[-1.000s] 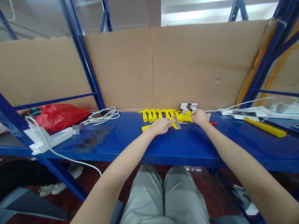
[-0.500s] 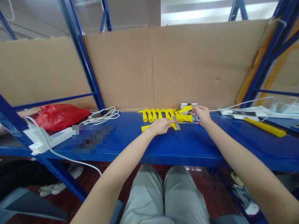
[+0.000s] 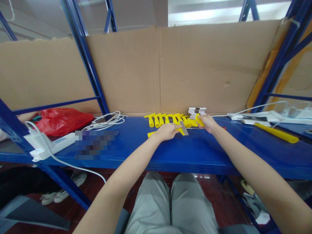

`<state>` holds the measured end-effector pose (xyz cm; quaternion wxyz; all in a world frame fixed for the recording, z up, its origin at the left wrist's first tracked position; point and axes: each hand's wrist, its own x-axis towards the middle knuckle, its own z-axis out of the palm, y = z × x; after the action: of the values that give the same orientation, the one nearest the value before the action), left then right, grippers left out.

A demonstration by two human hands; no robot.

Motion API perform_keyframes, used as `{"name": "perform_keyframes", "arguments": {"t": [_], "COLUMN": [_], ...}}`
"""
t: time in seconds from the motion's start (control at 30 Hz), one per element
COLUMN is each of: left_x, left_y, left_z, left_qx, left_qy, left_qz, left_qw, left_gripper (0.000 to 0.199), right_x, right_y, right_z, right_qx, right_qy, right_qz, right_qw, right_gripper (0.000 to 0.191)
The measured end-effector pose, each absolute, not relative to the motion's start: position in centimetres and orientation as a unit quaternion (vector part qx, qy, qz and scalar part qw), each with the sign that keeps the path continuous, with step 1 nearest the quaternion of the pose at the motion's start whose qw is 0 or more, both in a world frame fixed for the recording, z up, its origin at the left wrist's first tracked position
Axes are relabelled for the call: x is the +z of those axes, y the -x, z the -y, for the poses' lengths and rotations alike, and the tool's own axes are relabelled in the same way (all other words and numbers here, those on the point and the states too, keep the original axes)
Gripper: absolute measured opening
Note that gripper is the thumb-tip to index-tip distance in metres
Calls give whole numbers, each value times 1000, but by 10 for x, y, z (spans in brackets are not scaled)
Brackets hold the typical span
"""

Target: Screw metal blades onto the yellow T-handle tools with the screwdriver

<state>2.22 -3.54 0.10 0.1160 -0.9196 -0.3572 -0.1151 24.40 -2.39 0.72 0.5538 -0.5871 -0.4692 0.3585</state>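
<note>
My left hand [image 3: 167, 132] is closed around a yellow-handled scraper [image 3: 184, 129], its flat metal blade pointing right and the handle end showing left of my wrist. In my right hand [image 3: 206, 123], a yellow plastic piece [image 3: 199, 120] is gripped between thumb and fingers; its exact kind is hard to make out. Behind my hands, several yellow handles [image 3: 157, 121] stand side by side in a row, their right end running up to my right fingers. A stack of small white-and-dark flat packs [image 3: 197, 109] sits just behind the right hand.
The blue shelf [image 3: 136, 149] has a cardboard wall [image 3: 190, 68] at its back. On the left lie a red plastic bag [image 3: 64, 122], coiled white cable [image 3: 109, 119] and a power strip [image 3: 63, 141]. A long yellow tube-like item [image 3: 276, 133] lies at right.
My right hand has come down and slightly nearer, turning the yellow piece, so more of the stacked packs shows. The left hand and its scraper have stayed put.
</note>
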Motion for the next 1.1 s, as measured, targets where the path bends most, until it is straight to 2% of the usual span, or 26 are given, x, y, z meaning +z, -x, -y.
{"name": "perform_keyframes", "arguments": {"t": [0.23, 0.53, 0.83, 1.1], "left_x": [1, 0, -1, -3], "left_y": [-22, -22, -22, -23], "left_z": [35, 34, 33, 31], "left_qx": [-112, -118, -125, -133], "left_qy": [920, 919, 921, 920], "left_qz": [357, 356, 351, 353], "left_qw": [119, 117, 117, 105], "left_gripper": [42, 41, 41, 41], "right_x": [8, 13, 8, 10], "right_y": [-239, -234, -238, -229], "right_z": [30, 37, 32, 36], "right_qx": [440, 521, 548, 498], "right_qy": [594, 551, 522, 568], "right_qz": [453, 435, 461, 457], "right_qw": [499, 485, 464, 469], "right_gripper": [13, 15, 13, 8]}}
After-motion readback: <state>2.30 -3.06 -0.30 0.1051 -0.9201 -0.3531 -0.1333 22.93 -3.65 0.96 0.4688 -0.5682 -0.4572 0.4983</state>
